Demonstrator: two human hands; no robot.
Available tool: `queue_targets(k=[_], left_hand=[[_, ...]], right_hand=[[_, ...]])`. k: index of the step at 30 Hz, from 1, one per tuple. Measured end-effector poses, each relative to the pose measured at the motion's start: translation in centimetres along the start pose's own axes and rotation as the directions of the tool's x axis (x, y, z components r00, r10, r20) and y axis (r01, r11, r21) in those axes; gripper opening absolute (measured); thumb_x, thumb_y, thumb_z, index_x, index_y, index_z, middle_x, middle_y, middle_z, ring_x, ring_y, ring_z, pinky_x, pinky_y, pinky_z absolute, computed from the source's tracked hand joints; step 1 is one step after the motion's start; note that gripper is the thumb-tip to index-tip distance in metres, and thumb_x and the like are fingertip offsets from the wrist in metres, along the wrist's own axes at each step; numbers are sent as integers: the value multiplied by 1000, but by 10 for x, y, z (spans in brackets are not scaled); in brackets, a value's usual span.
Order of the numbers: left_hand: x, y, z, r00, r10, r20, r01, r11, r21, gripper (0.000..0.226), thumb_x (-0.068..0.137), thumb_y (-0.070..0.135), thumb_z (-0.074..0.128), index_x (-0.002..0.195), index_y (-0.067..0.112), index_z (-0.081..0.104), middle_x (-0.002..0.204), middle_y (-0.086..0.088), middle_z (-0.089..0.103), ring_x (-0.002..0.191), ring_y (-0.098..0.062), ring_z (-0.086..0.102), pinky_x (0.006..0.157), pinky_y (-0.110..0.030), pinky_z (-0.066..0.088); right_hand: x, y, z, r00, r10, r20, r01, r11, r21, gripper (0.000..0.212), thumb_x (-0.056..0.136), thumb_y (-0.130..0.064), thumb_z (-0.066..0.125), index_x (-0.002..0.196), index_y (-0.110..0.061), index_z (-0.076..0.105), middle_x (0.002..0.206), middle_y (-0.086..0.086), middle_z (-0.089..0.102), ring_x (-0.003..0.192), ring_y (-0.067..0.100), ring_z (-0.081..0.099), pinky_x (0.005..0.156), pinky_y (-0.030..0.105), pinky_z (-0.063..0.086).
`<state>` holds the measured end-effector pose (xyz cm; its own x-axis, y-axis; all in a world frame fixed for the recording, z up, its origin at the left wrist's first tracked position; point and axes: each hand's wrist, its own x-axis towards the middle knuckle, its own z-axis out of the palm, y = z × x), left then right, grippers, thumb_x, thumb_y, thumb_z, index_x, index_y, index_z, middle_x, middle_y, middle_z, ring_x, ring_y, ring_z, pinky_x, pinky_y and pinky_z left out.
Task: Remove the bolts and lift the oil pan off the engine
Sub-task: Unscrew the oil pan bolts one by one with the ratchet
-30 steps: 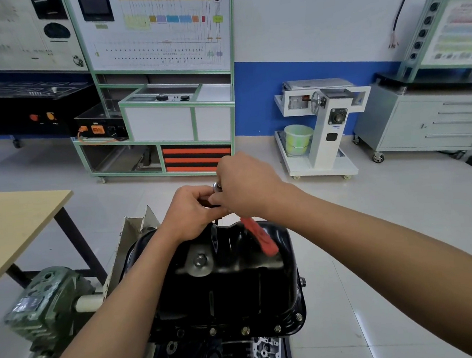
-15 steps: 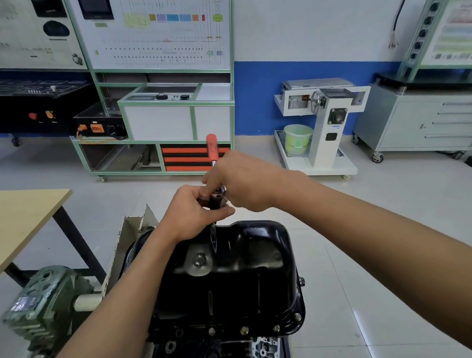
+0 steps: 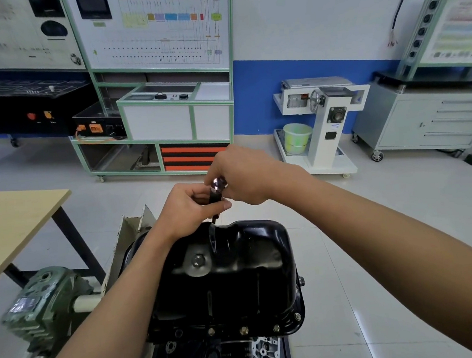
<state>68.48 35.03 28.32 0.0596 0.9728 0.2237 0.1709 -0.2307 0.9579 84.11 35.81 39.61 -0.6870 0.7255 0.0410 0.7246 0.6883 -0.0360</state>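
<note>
Left hand (image 3: 187, 208) pinches socket extension (image 3: 213, 199), upright, tip down at oil pan (image 3: 238, 278) far rim; right hand (image 3: 246, 175) grips ratchet head (image 3: 217, 184).

Both forearms extended forward, converging; left grip (image 3: 190, 208) pinches wrench (image 3: 214, 197) shaft, right grip (image 3: 246, 175) curled over its head.

the person's arms are bare: the left forearm (image 3: 120, 303) and the right forearm (image 3: 375, 223) are uncovered all the way to the lower and right edges of the view. the left hand (image 3: 187, 208) and the right hand (image 3: 246, 175) are bare as well, skin showing from wrist to fingertips.
</note>
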Motion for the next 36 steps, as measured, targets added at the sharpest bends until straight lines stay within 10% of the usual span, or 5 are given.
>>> queue_targets(k=[8,19,24,29,36], left_hand=[[-1,1,-2,996,86,10,-87,994,73,43,76,-14,78,61,26,75,61,7,71,57,-2,63,59,-16,50],[-2,0,-2,997,36,73,-41,996,76,14,76,-1,86,83,6,76,77,-10,76,70,-16,69,72,-29,58],[-3,2,-2,997,-1,71,-1,1000,27,18,76,-8,84,90,0,77,84,-19,76,72,-20,68,74,-34,59],[-4,6,-2,995,-26,96,21,999,50,24,74,-7,85,74,16,76,74,-2,76,68,-12,71,66,-20,55],[-6,7,1,997,-9,73,7,999,35,25,73,-6,86,80,16,77,73,-1,77,64,-11,70,65,-21,54]], right_hand=[[3,-8,19,961,277,2,-268,925,269,39,90,-42,61,62,-16,55,49,-4,60,48,15,58,51,29,43],[5,-13,4,983,140,120,-149,986,74,5,87,-12,67,90,-13,70,72,5,66,59,20,71,56,30,52],[4,-5,1,989,-2,148,9,999,-51,54,83,8,57,119,-29,73,91,1,65,80,21,60,74,38,55],[0,3,2,977,-146,158,142,989,32,55,84,9,57,120,-28,73,147,3,54,130,25,52,98,25,41],[-1,4,2,976,-128,174,119,991,57,48,86,6,57,118,-25,74,109,9,71,100,29,63,86,41,52]])
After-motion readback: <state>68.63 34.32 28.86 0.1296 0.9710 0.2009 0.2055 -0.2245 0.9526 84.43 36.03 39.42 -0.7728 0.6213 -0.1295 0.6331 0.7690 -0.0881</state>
